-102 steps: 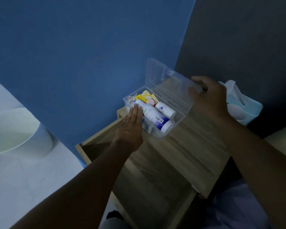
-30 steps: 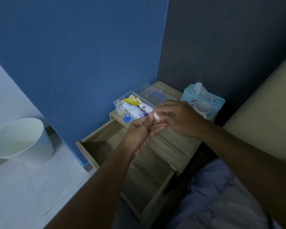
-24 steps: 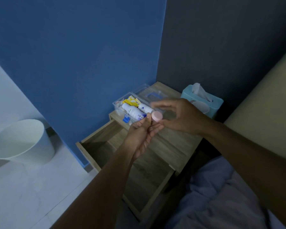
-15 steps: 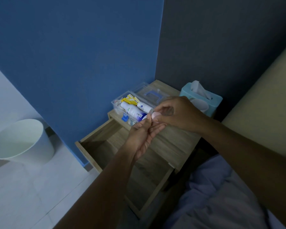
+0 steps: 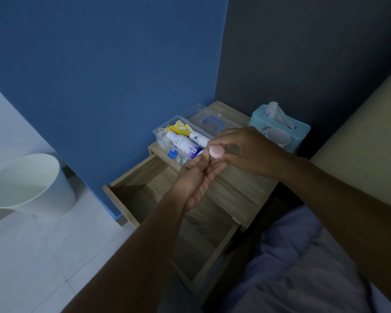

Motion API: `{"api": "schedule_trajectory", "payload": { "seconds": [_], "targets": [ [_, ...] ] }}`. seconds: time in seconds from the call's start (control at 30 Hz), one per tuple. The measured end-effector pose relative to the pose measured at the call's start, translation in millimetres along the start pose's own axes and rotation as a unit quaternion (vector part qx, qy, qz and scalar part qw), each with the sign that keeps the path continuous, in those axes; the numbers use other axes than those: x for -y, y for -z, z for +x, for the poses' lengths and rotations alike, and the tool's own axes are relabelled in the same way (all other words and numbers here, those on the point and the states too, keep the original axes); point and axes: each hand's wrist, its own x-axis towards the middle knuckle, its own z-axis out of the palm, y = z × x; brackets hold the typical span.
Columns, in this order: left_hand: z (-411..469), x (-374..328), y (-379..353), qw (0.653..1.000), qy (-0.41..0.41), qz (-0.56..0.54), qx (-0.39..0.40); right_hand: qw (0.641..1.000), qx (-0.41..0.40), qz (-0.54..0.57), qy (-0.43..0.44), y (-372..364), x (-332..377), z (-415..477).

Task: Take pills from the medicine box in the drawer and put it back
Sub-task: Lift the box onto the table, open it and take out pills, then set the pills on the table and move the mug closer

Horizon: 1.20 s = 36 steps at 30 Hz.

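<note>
I saw both hands meeting over the bench point(image 5: 239, 190), just in front of the medicine box point(image 5: 167, 137). The right hand point(image 5: 246, 152) pinched a small round pink container point(image 5: 216, 152) between thumb and fingertips, its flat face turned toward me. Half a second before, that pink piece had been mostly covered by the right fingers; here it showed plainly, much as it had a little earlier still. The left hand point(image 5: 195, 179) lay cupped, palm up, directly beneath it at 6 o'clock, fingers loosely together and touching the container's underside. I could not tell whether any pill lay in the palm.

The medicine box sat open at 11 o'clock from the hands, at the bench's far-left corner, unmoved since the lid was laid back. Its clear lid point(image 5: 209, 119) lay flat behind it, and two white bottles point(image 5: 183, 143) rested on their sides within. The drawer point(image 5: 145, 195) stood pulled out at 7 o'clock. A tissue box point(image 5: 300, 134) stood at 2 o'clock, and a white bin point(image 5: 29, 184) at 9 o'clock on the floor.
</note>
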Motion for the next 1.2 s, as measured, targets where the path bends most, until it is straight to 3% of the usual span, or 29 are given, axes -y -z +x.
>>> {"api": "schedule_trajectory", "payload": {
  "seconds": [0.3, 0.53, 0.63, 0.7, 0.8, 0.97, 1.2],
  "targets": [
    [7, 8, 14, 0.999, 0.03, -0.015, 0.011, 0.973, -0.127, 0.154, -0.113, -7, -33, -9],
    [28, 31, 20, 0.997, -0.004, 0.078, 0.003, 0.882, -0.229, 0.288, -0.293, -63, -76, -62],
    [42, 43, 27, 0.99, -0.013, 0.138, -0.021, 0.85, -0.25, 0.287, -0.364, -102, -93, -89],
    [52, 52, 34, 0.979, -0.015, 0.203, -0.027, 0.847, -0.258, 0.246, -0.395, -126, -105, -105],
    [66, 63, 41, 0.915, -0.02, 0.402, -0.032, 0.851, -0.26, 0.2, -0.409, -151, -116, -119],
    [85, 74, 52, 0.747, -0.074, 0.66, 0.024, 0.853, -0.234, 0.183, -0.43, -170, -117, -127],
    [87, 91, 55, 0.671, -0.114, 0.732, 0.038, 0.852, -0.232, 0.229, -0.41, -170, -124, -132]
  ]
}}
